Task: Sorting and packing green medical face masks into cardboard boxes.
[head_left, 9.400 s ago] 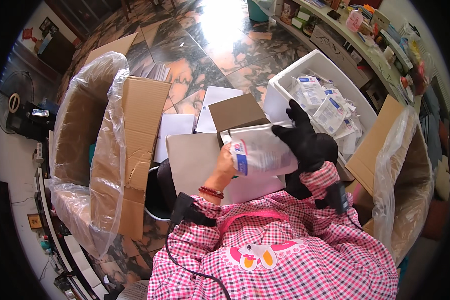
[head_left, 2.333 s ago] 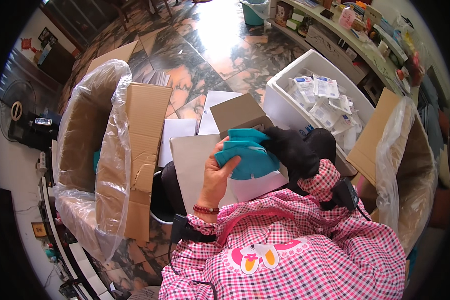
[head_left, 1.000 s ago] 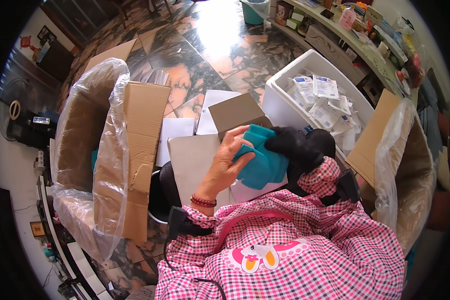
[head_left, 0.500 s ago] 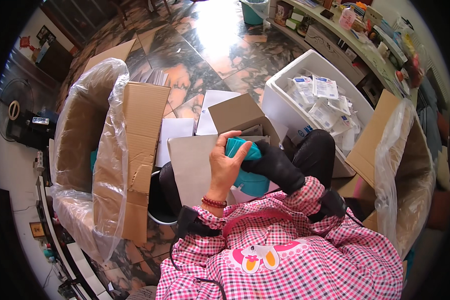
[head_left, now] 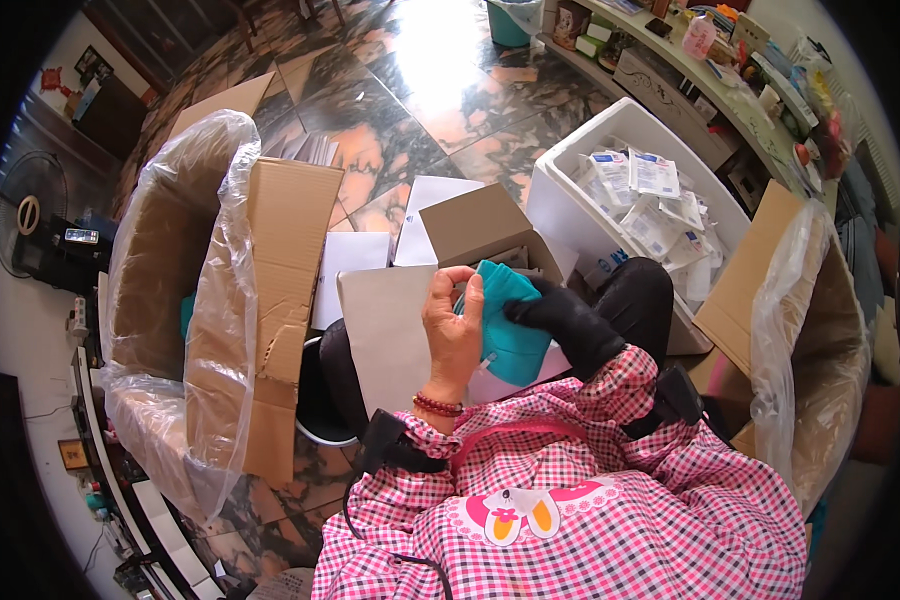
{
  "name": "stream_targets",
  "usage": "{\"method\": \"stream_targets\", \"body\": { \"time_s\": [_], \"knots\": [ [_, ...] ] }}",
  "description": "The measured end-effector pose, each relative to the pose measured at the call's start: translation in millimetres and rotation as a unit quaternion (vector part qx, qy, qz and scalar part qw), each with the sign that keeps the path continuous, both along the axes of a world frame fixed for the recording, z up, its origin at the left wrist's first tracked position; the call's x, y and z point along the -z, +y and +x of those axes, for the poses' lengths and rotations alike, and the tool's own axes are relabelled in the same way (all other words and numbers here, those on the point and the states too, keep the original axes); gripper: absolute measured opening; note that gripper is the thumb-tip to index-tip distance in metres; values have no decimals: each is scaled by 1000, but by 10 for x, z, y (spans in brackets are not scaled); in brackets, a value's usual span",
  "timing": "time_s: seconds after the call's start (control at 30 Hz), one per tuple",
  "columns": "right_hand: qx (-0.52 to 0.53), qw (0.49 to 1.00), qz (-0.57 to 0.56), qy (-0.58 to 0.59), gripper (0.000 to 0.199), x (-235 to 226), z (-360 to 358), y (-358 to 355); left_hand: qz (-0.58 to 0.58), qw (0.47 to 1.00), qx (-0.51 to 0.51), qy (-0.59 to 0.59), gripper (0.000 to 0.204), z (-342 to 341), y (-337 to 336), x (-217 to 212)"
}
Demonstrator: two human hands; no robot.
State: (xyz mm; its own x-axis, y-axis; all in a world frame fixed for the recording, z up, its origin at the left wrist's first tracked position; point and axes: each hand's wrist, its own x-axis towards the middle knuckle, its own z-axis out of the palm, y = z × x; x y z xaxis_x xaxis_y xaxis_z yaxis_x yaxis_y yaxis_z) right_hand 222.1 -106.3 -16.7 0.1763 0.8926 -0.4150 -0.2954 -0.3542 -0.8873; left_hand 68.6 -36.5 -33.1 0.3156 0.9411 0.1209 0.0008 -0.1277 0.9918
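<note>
- Left hand [head_left: 452, 335], bare, fingers curled around the left edge of a teal packet [head_left: 507, 322]; thumb side faces the camera, red bead bracelet [head_left: 437, 405] at the wrist.
- Right hand [head_left: 550, 312], in a black glove, lies across the packet's right side, fingers closed on it.
- Teal packet sits at picture centre, held upright between both hands above the lap, just over a flat grey card sheet [head_left: 382, 328].
- At 12 o'clock of the hands: small brown box [head_left: 472, 226], flap up, touching white paper sheets [head_left: 348, 262].
- At 2 o'clock: white foam bin [head_left: 570, 170] filled with white sealed packets [head_left: 652, 205].
- At 9 o'clock: large cardboard carton with clear plastic liner [head_left: 195, 300], a bit of teal visible inside.
- At 3 o'clock: second lined carton [head_left: 810, 330]; contents not visible.
- Floor [head_left: 420, 90]: glossy marbled stone.
</note>
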Motion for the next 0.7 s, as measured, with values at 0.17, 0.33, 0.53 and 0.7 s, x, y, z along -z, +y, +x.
{"method": "stream_targets", "body": {
  "time_s": [0.17, 0.33, 0.53, 0.7],
  "knots": [
    [-67, 993, 14, -95, 46, 34, 198, -69, 15, 997, 59, -57, 26, -26, 59, -11],
    [-37, 995, -91, -9, 32, -476, 291, -21, 3, 941, 313, 126, 49, -268, 170, -181],
    [-102, 993, -23, -60, 34, 102, 377, -88, 83, 940, 297, 143, 41, -218, 112, -157],
    [-90, 978, -14, -188, 30, -561, 623, -201, 174, 885, 338, 270, 17, -371, 197, -6]
  ]
}}
